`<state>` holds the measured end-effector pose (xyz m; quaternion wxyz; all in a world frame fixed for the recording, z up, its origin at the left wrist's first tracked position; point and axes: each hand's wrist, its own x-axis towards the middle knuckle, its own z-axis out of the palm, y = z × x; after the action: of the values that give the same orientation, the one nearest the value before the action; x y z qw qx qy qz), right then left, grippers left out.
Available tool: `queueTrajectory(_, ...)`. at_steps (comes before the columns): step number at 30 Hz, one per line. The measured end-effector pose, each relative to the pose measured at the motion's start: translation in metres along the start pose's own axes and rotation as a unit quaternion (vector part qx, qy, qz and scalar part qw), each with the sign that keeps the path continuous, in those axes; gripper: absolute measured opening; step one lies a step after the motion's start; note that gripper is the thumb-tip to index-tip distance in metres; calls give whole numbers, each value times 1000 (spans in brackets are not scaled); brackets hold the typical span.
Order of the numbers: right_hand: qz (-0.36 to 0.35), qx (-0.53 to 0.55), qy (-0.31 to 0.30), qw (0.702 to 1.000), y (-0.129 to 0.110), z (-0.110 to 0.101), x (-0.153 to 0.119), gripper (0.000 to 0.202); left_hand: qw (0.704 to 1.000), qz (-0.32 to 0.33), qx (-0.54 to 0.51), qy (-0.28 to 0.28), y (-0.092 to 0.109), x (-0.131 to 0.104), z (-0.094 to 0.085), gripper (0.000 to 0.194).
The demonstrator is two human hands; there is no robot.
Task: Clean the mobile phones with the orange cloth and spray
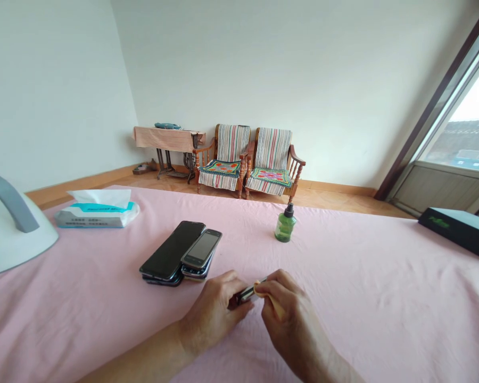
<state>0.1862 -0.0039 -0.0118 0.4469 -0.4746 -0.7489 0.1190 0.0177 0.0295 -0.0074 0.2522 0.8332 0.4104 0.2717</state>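
Note:
My left hand grips a small phone, tilted with its narrow side up, at the front middle of the pink cloth. In my right hand is a folded yellowish cloth, pinched against the phone's edge; the fingers hide part of both. To the left lie two stacks of phones side by side: a larger black phone tops one, and a smaller grey phone tops the other. Behind my right hand stands a green pump bottle with a black top.
A tissue pack lies at the back left, near a white object with a grey handle. A dark box sits at the right edge of the pink-covered table. Beyond are two wooden chairs and a side table.

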Motion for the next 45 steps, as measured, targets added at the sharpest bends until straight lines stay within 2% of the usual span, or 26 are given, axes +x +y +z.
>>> queueTrajectory(5, 49, -69, 53, 995, 18, -20, 9, 29, 1000, -23, 12, 1, 0, 1, 0, 19)
queueTrajectory(9, 59, -74, 74, 993, 29, -27, 12, 26, 1000, -23, 11, 1, 2, 2, -1, 17)
queueTrajectory(15, 70, -84, 56, 992, 31, -17, 8, 27, 1000, -15, 9, 8, 0, 2, 0, 18)
queueTrajectory(20, 35, -53, 37, 997, 19, -8, 5, 32, 1000, -19, 11, 5, 0, 1, 0, 19)
queueTrajectory(23, 38, -59, 35, 997, 19, -12, 7, 31, 1000, -19, 11, 2, 1, 1, 0, 17)
queueTrajectory(27, 72, -91, 73, 991, 30, -23, 10, 24, 1000, -20, 11, 1, 0, 1, -1, 15)
queueTrajectory(30, 81, -94, 75, 989, 34, -26, 10, 21, 1000, -26, 11, 6, -1, 2, -1, 17)
queueTrajectory(34, 78, -87, 55, 992, 32, -23, 9, 22, 999, -26, 14, 11, -2, 2, 0, 15)
queueTrajectory(45, 46, -51, 48, 996, 24, -12, 6, 26, 1000, -19, 7, 8, -2, 3, -1, 17)
